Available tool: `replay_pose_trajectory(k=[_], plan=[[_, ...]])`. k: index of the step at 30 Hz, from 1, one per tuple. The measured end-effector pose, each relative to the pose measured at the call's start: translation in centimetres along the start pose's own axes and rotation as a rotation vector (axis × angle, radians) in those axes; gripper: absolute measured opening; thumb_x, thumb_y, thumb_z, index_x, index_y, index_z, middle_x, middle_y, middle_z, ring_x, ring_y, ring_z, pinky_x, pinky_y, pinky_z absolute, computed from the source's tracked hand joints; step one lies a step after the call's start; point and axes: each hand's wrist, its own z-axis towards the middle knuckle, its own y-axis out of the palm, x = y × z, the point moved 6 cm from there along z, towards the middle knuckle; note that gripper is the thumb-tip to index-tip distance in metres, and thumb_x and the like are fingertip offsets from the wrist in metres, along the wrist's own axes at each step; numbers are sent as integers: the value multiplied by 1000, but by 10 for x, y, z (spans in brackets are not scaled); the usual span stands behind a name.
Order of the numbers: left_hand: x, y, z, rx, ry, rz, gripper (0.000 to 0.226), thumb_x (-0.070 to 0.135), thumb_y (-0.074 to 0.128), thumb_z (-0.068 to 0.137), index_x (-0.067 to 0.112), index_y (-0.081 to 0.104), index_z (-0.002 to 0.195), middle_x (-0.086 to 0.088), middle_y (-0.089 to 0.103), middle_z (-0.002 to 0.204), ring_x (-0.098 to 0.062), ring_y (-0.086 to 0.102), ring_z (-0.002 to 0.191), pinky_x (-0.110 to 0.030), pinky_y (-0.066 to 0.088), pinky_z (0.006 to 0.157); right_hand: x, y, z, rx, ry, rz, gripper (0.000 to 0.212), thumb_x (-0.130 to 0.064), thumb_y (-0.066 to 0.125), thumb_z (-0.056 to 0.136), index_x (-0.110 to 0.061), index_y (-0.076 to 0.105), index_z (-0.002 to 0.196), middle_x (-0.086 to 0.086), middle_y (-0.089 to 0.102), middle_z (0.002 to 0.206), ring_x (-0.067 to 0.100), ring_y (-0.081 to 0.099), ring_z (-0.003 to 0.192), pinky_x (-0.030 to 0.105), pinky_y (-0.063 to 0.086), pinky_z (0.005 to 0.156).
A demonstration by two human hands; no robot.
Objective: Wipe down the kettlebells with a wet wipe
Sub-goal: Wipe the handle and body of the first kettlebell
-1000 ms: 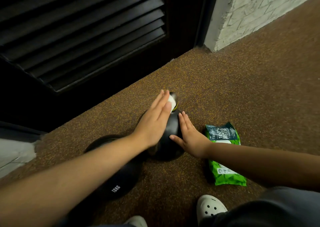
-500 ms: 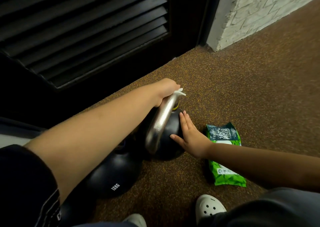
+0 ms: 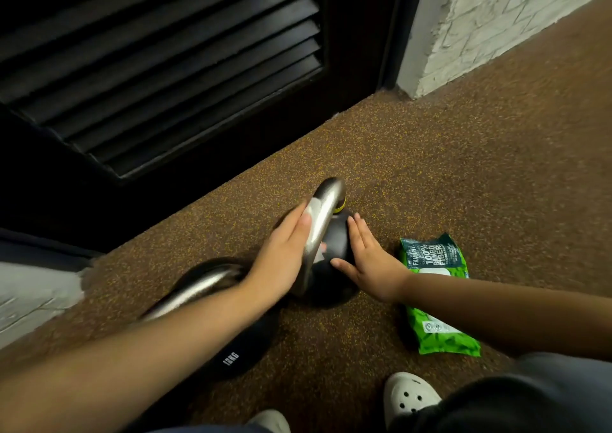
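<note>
Wiping the silver handle (image 3: 323, 214) of the far kettlebell (image 3: 334, 250), left hand (image 3: 281, 260) lies flat along the handle's left side, fingers together and extended, not curled round it. White wet wipe (image 3: 313, 208) only partly visible: a patch under the fingertips and a scrap below the handle, the rest hidden by the palm. Right hand (image 3: 367, 260) flat and open, fingers together, pressed on the black ball's right side. Handle's long axis runs near-to-far, tilted a little right at the far end; a yellow band shows at its far base. Kettlebell sits on the brown floor (image 3: 430, 167), mid-frame, body mostly covered by both hands. Near kettlebell (image 3: 231, 356) to the left, just beside it, largely hidden by the left forearm; marking reads "12KG" or "18KG", hard to tell. Green wipes pack (image 3: 437, 297) lies on the floor right of the right wrist; whether its flap is open and what is inside, cannot tell. White clog (image 3: 410, 396) at the near edge.
</note>
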Motion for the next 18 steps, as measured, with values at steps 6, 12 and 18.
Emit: replay_pose_trajectory(k=[6, 12, 18], plan=[[-29, -5, -30, -44, 37, -72, 43, 51, 32, 90, 34, 43, 128, 1, 70, 104, -7, 65, 100, -19, 48, 91, 0, -1, 1, -9, 2, -8, 87, -46, 43, 94, -3, -11, 147, 15, -18, 155, 22, -15, 144, 30, -3, 117], [-55, -10, -48, -44, 59, 117, 55, 62, 29, 90, 33, 32, 136, 15, 44, 139, 4, 33, 134, -5, 20, 107, 1, 0, 0, -8, -3, -15, 87, -46, 43, 94, -4, -11, 147, 14, -17, 155, 23, -15, 144, 32, -2, 118], [-80, -7, -56, -75, 15, 79, 102, 81, 32, 76, 6, 29, 145, 1, 34, 151, 0, 23, 140, -11, 14, 113, 3, 2, 1, 19, -20, -19, 87, -47, 42, 93, -4, -10, 147, 14, -16, 156, 21, -14, 144, 33, -1, 119]])
